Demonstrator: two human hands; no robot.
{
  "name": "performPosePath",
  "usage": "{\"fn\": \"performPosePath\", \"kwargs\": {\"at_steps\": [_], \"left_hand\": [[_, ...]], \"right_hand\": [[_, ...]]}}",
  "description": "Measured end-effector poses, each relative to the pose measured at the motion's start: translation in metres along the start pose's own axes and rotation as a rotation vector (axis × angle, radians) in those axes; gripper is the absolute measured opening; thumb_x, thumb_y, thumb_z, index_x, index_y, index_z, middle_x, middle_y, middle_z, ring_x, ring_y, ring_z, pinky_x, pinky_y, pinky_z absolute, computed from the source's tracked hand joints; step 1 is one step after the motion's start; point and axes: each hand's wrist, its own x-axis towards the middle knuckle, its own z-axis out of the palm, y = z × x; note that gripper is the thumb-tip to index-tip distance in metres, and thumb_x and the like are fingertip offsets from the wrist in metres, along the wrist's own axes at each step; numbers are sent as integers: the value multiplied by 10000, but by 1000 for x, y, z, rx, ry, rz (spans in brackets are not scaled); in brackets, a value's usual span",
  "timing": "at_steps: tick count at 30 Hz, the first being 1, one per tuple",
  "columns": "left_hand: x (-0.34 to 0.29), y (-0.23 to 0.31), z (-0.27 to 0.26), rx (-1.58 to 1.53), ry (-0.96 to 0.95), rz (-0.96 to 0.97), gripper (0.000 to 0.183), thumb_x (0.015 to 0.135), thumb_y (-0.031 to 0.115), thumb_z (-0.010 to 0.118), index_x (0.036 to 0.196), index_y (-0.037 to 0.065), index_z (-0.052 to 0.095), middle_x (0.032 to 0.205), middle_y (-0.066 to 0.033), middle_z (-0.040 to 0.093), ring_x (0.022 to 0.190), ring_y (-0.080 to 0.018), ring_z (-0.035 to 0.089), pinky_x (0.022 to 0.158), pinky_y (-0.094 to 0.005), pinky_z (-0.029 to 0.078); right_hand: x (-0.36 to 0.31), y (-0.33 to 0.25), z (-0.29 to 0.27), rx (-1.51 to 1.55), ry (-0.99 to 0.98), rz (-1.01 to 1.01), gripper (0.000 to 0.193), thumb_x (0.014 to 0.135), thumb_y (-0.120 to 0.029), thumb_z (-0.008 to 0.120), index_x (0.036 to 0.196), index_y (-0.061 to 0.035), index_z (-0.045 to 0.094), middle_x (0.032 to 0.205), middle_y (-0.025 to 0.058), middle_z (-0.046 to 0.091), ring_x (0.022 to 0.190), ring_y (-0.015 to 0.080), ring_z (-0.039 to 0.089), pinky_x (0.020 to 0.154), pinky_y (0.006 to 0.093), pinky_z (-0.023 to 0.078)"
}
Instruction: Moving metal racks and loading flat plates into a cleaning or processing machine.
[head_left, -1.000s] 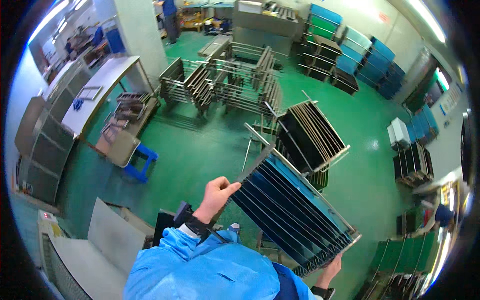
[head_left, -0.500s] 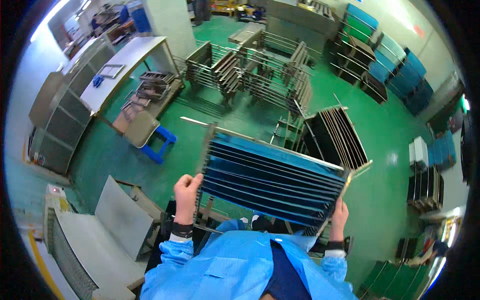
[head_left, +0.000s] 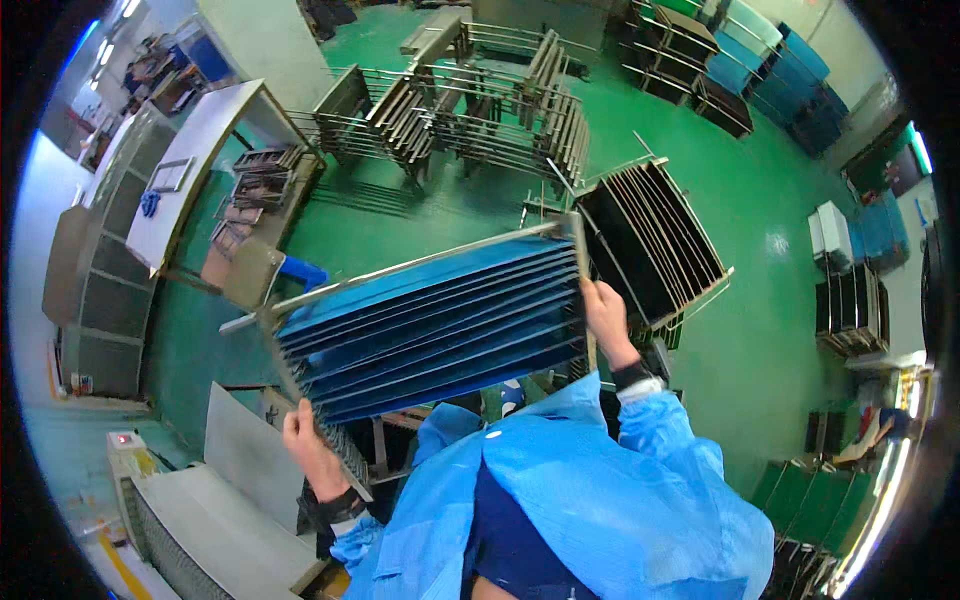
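Observation:
Between both hands I carry a slotted rack (head_left: pixel 440 320), a metal frame holding several blue and dark panels in parallel rows. It hangs tilted in front of my body, its right side farther from me. My left hand (head_left: pixel 310 450) grips the near left corner of the frame. My right hand (head_left: pixel 608 318) is closed on the right side bar. A second rack (head_left: pixel 650 245) of dark panels with light edges stands on the floor just past the right end of the carried one. Below the carried rack, partly hidden, are dark metal bars.
Several screen frames (head_left: pixel 480 110) stand in metal stands ahead. A stool (head_left: pixel 255 272) with blue legs is at left, beside a low pallet of small frames. A white table (head_left: pixel 195 170) lies beyond. Grey sheet panels (head_left: pixel 225 525) are at lower left, more racks (head_left: pixel 850 310) at right.
The rack has swung to the left and turned, its right end now farther from me. Both hands moved with it, still gripping. My view has turned too.

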Motion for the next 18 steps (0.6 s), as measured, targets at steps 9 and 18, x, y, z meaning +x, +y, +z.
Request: {"fn": "performPosePath", "kwargs": {"at_steps": [9, 18], "left_hand": [[79, -40, -24, 38, 271, 11, 310, 923, 189, 591, 660, 76, 471, 662, 35, 432, 634, -60, 372, 562, -260, 309], [191, -77, -47, -206, 409, -147, 270, 879, 159, 665, 666, 88, 514, 637, 76, 427, 590, -26, 350, 525, -225, 271]], "right_hand": [[88, -84, 167, -63, -266, -143, 368, 902, -317, 579, 729, 5, 534, 641, 174, 517, 571, 231, 480, 568, 373, 406], [152, -106, 282, 57, -462, -124, 348, 932, -224, 560, 678, 5, 496, 603, 32, 448, 608, 102, 400, 550, 303, 348]]}}
